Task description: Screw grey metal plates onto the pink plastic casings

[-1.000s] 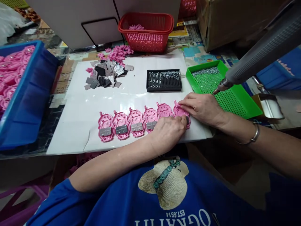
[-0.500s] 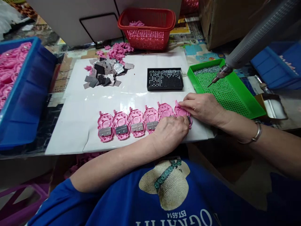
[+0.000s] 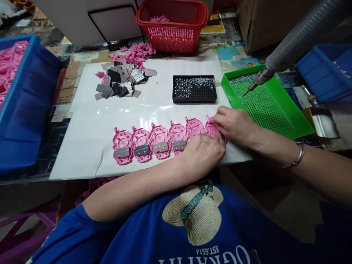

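Several pink plastic casing halves (image 3: 160,132) lie in a row along the front of the white work surface, each of the left ones with a small metal plate (image 3: 142,149) across its lower part. At the right end of the row, my left hand (image 3: 205,152) bends its fingers down onto the lower part of the last pink casing half (image 3: 211,127). The fingers of my right hand (image 3: 236,126) pinch that same casing near its upper right edge. My fingers hide most of its lower half, and my left hand partly covers the neighbouring casing.
Behind the row are a black screw tray (image 3: 194,98), a pile of metal plates (image 3: 121,79) and small pink parts (image 3: 137,53). An electric screwdriver (image 3: 286,47) hangs over the green tray (image 3: 298,126). A red basket (image 3: 172,25) and blue bin (image 3: 27,139) flank them.
Both hands stay on the rightmost casing, with only slight finger movement. The whole view has shifted a little; the row of casings looks otherwise the same.
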